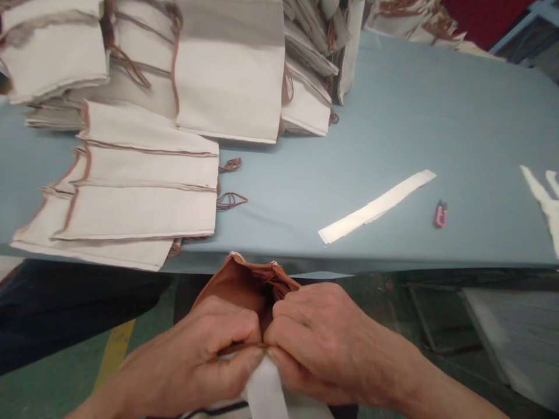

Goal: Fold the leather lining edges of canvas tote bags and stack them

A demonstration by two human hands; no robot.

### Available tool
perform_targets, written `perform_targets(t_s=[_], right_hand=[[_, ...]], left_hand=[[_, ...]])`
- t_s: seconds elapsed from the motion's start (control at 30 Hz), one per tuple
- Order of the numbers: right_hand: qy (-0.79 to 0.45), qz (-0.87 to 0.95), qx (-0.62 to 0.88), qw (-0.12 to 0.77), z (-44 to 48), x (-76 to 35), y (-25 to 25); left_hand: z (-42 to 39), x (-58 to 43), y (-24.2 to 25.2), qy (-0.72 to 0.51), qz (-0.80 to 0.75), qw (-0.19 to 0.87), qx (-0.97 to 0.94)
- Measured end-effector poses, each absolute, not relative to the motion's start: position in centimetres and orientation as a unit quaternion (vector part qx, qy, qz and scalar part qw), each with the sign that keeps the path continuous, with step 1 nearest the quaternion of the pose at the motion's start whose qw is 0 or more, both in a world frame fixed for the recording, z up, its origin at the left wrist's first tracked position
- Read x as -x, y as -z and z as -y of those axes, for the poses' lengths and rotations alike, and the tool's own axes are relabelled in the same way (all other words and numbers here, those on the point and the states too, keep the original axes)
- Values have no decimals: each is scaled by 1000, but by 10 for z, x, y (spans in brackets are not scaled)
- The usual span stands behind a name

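Observation:
A cloth bag [222,285] with a brown lining is held in front of me below the table edge, its mouth partly open. Brown cords bunch inside it. My left hand [201,349] pinches the bag's near rim, with the thumb on the outside. Close beside it, my right hand [323,343] grips the same rim, thumb also outside. A white strip [267,390] hangs down from between the two thumbs over the bag's outer side. How the strip meets the rim is hidden by my fingers.
A blue-grey table [279,192] spans the view. Several cream bags [144,209] with brown edging lie at left, below taller bag stacks [229,70]. Right of them are white strips [375,206], pink thread snips [441,215] and a white scrap [544,201].

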State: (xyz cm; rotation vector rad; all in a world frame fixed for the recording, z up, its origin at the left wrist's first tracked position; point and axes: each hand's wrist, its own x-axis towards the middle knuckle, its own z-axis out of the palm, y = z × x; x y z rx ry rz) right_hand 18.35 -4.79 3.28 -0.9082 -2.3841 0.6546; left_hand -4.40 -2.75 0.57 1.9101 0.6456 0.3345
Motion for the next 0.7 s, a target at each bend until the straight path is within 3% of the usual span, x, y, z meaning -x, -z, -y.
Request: perform_targets(t_s=[0.2, 0.37, 0.53, 0.7], right_hand=[[-471, 737, 305, 375, 51, -178, -17], [-689, 532, 302, 388, 53, -173, 0], [-747, 435, 266, 427, 54, -166, 1], [-777, 357, 315, 412, 53, -160, 13]], left_hand=[[40, 36, -4, -257, -236, 500, -792], [36, 26, -12, -306, -285, 475, -774], [28, 16, -27, -378, -229, 579, -685], [20, 16, -20, -339, -285, 606, -661]])
